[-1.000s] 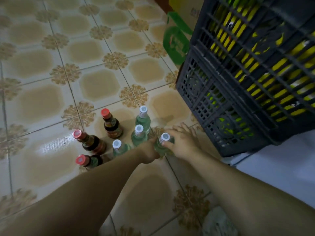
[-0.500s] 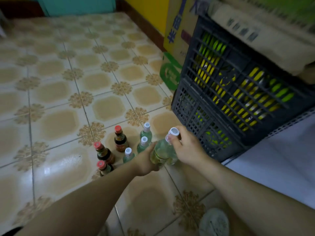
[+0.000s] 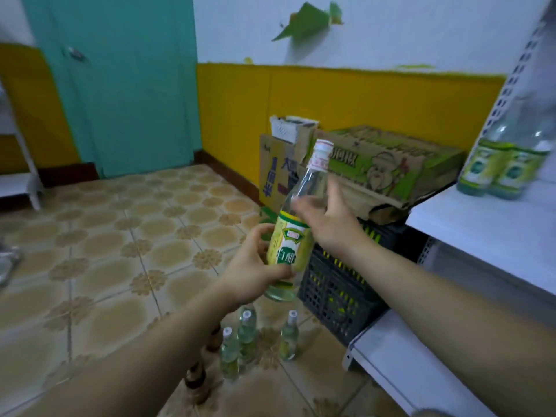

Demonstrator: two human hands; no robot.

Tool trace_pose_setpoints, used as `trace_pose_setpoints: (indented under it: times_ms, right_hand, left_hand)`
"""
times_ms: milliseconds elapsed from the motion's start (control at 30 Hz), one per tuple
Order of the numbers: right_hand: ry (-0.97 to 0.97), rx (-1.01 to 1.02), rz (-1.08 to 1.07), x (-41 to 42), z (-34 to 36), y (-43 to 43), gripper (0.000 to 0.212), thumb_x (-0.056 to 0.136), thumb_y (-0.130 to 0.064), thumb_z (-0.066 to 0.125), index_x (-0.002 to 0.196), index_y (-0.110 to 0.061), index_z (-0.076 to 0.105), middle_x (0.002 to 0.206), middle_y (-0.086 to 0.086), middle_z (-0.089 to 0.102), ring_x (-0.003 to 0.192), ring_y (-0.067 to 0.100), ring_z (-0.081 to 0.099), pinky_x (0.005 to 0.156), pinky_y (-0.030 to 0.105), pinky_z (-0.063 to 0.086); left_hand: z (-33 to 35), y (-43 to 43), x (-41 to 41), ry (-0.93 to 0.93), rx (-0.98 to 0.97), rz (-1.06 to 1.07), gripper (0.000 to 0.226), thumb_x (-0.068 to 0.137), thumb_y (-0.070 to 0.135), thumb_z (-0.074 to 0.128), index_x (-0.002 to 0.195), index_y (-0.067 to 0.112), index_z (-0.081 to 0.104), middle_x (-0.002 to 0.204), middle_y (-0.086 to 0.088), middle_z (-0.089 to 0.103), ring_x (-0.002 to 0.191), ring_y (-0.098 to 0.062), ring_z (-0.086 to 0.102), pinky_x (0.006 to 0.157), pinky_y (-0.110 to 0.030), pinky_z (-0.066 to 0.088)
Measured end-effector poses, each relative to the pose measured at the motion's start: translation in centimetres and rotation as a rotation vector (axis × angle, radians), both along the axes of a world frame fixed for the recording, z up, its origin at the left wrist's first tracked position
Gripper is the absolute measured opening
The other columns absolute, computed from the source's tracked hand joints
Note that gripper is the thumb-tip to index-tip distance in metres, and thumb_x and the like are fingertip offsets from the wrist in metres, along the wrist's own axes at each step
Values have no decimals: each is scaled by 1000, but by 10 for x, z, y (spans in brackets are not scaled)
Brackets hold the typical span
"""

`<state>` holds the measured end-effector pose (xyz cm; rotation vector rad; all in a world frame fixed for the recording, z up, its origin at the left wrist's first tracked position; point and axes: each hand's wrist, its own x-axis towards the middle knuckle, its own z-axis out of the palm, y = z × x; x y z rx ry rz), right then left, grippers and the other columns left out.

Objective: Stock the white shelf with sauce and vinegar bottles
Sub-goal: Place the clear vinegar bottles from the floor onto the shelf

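Observation:
I hold a clear vinegar bottle (image 3: 293, 236) with a green-yellow label and white cap, tilted, at chest height. My left hand (image 3: 255, 266) grips its lower body. My right hand (image 3: 325, 218) wraps around the neck just above the label. Below on the tiled floor stand three more vinegar bottles (image 3: 246, 329), and dark sauce bottles (image 3: 197, 377) are mostly hidden behind my left forearm. The white shelf (image 3: 487, 224) is at the right, with two vinegar bottles (image 3: 502, 164) standing on its upper board.
A dark plastic crate (image 3: 337, 284) sits on the floor against the shelf, with cardboard boxes (image 3: 385, 167) stacked on top. A lower white shelf board (image 3: 400, 362) juts out at bottom right. A teal door (image 3: 126, 85) and yellow wall lie beyond.
Both hands lifted the vinegar bottle from the floor group up to chest height. The view swung upward from the floor toward the wall and shelf.

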<state>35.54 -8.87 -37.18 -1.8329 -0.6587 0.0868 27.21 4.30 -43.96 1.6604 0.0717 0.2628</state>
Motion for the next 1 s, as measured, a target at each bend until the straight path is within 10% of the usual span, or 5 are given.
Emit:
trace_pose_setpoints:
  times_ms: [133,267,500,1000]
  right_hand:
    - [118,243,20,-26,26,-28,40,87,-46,65,120,-45,41,120,-3,61,99,19,67,85,44,57]
    - [23,284,-91,-32,74,-49,86,78,-67,61,147,-25,31,135,4,56,105,20,66,85,44,57]
    - [-138,243,-46,-39,96,-110,36,91,-38,63,123,-38,48,105,-5,72,88,13,72,77,37,59]
    - [-22,77,-514,36,76,-247,66,67,-22,85,120,-23,45,103,-2,68,93,18,69,82,48,58]
  left_hand:
    - [55,-23,-22,-95,-22,-43,86,55,21,81,131,32,42,116,-12,62,97,-25,67,81,-41,57]
    - [95,-50,-32,-146,16,-186,95,71,4,76,144,40,29,121,-8,59,98,-24,67,82,-36,56]
    - [125,-99,-16,-265,-40,-212,90,74,-4,74,145,31,31,113,-10,65,96,-26,69,84,-41,57]
    - [94,-220,116,-254,198,-510,91,74,4,75,134,53,28,125,2,55,110,-12,59,81,-21,53]
